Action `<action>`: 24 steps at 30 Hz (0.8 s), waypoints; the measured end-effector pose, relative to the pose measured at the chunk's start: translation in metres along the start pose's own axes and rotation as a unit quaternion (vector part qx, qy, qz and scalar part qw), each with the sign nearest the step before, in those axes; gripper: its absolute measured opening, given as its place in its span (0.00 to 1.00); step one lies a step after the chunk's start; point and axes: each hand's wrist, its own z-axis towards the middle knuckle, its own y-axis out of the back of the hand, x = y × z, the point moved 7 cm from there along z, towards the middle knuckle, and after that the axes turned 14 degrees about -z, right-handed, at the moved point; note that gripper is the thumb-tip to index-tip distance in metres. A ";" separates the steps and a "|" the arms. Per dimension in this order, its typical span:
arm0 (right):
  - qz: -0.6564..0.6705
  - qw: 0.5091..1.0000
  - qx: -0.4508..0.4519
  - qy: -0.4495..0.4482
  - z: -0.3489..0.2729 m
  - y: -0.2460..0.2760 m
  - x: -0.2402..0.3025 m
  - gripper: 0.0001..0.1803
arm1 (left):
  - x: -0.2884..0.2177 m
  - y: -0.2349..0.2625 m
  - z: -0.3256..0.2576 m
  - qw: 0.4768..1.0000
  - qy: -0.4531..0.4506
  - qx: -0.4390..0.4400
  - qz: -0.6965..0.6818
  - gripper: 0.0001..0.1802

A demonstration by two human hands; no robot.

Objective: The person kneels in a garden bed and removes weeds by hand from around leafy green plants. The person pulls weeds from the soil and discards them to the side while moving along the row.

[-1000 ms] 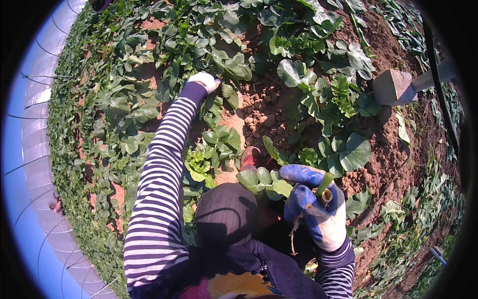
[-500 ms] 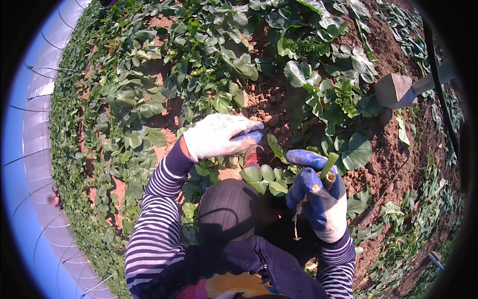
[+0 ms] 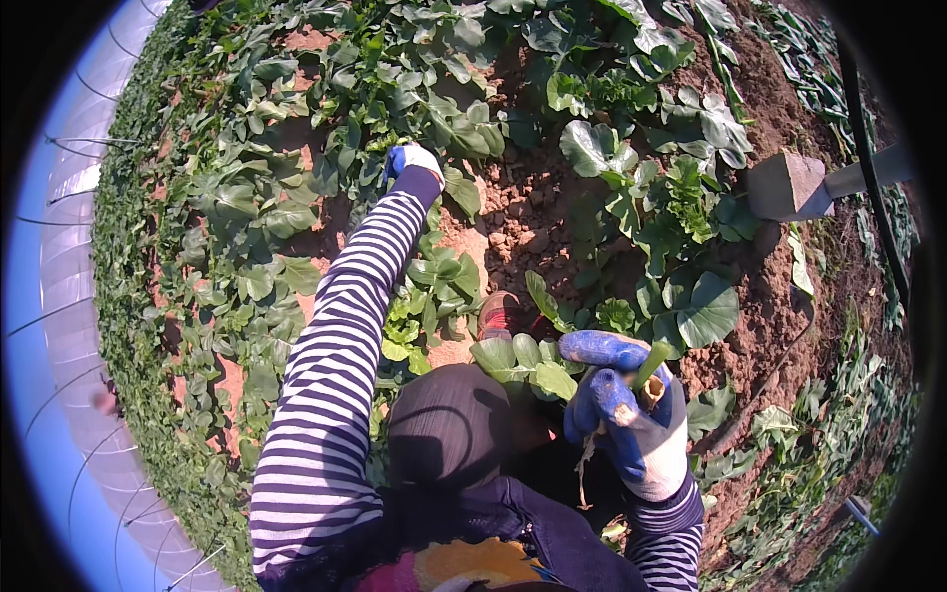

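My right hand (image 3: pixel 631 419), in a white glove with blue-coated fingers, is closed in front of my body. A cut-looking green stalk (image 3: pixel 653 363) sticks up out of its grip, beside a pale tan hollow stub (image 3: pixel 652 393). From its underside dangles a thin dry root-like strand (image 3: pixel 583 474). My left hand (image 3: pixel 414 158) reaches far forward among the leafy green plants (image 3: pixel 472 130), in a matching glove. Leaves and the back of the hand hide most of its fingers, so whether it grips anything does not show.
Broad-leaved plants (image 3: pixel 247 197) cover the ground on the left. Bare reddish soil (image 3: pixel 533 212) runs ahead of my shoe (image 3: pixel 500 314). A concrete block (image 3: pixel 786 185) with a pole and a black hose (image 3: pixel 860 138) stand at right. Plastic greenhouse sheeting (image 3: pixel 74 247) lines the far left.
My left hand has swung forward and away, from above my knee to among the leaves. The right hand stays nearly still, with the stalk still in it.
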 end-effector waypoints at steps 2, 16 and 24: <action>0.005 1.000 0.014 0.004 0.000 -0.001 -0.002 0.20 | 0.007 0.007 -0.009 1.000 -0.010 -0.004 -0.021 0.16; 0.023 1.000 0.015 -0.004 -0.002 0.002 -0.001 0.18 | -0.028 -0.007 -0.154 0.902 -0.371 -0.120 -0.186 0.24; 0.003 1.000 -0.015 -0.001 -0.001 -0.001 0.002 0.20 | -0.012 0.005 -0.090 0.951 -0.153 -0.096 -0.249 0.36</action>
